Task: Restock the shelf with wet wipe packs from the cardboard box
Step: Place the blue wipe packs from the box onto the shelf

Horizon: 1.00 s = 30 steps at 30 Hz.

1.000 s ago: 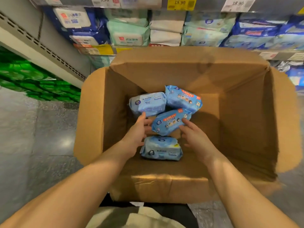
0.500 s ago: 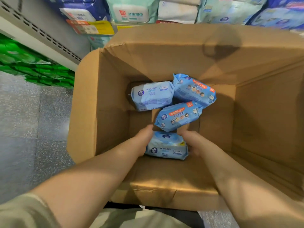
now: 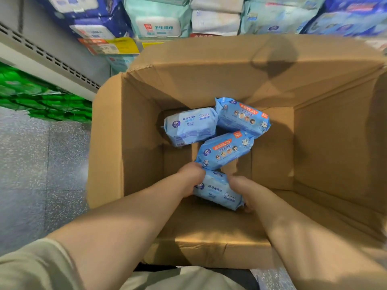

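Floor [image 3: 31, 164] of speckled grey fills the nine o'clock side, with green packets [image 3: 41, 97] stacked low on a neighbouring shelf at ten o'clock. Next comes the cardboard box [image 3: 109, 143], flaps folded outward so both arms can reach its bottom. Inside it the left hand [image 3: 191, 178] curls over the left end of the nearest wet wipe pack [image 3: 216, 190], which lies at about six o'clock of the box floor; its grip is closed round that end. At eleven o'clock of the box floor lies a pale blue pack [image 3: 190, 126], and a printed blue pack [image 3: 225, 151] sits at the centre, its lower corner just beside the left hand. Another printed pack [image 3: 243, 118] lies at one o'clock, touching the pale one. The right hand [image 3: 244, 189] wraps the held pack's right end, fingers tucked beneath, so the soft pack is squeezed between both hands, probably so that it lifts level without sagging. Above, at twelve o'clock, the shelf [image 3: 129, 46] already carries rows of stocked packs [image 3: 159, 19]; the held pack is not yet there.
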### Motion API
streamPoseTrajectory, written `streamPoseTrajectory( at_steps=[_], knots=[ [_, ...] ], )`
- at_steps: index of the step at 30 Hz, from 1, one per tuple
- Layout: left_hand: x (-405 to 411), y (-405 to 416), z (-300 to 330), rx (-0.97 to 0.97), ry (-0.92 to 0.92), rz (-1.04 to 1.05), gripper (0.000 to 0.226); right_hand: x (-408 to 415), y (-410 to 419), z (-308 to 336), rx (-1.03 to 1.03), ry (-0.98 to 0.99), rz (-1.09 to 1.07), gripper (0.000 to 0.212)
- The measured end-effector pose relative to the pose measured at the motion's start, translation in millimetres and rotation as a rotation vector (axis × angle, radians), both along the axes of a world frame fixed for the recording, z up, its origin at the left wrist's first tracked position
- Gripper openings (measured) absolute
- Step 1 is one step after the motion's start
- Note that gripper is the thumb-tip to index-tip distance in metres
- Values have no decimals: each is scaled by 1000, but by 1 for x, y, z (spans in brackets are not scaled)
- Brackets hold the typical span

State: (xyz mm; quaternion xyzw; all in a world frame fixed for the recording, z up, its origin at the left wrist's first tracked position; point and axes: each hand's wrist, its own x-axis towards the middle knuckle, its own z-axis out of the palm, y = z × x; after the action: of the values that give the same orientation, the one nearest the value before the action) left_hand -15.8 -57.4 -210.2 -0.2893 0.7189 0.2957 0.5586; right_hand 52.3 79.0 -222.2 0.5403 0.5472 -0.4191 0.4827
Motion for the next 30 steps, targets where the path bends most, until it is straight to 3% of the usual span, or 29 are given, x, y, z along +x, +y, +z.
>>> streamPoseTrajectory(
  at_steps=[4, 8, 12, 20, 25, 30],
  knots=[
    [-5, -2, 31, 36, 24, -22, 13, 4, 3, 24, -6, -17, -30, 43],
    [-1, -13, 55, 54, 19, -36, 22, 11, 4, 49, 26, 26, -156, 36],
    [4, -26, 83, 126, 92, 10, 18, 18, 0, 76, 172, 239, -277, 56],
    [-3, -49, 150, 297, 379, 101, 20, -2, -21, 162, 358, 516, -513, 47],
    [-24, -61, 199, 484, 479, 194, 38, -22, -38, 213, 408, 742, -660, 46],
    [-60, -71, 246, 658, 348, 281, 60, -45, -53, 281, 533, 995, -632, 49]
  ],
)
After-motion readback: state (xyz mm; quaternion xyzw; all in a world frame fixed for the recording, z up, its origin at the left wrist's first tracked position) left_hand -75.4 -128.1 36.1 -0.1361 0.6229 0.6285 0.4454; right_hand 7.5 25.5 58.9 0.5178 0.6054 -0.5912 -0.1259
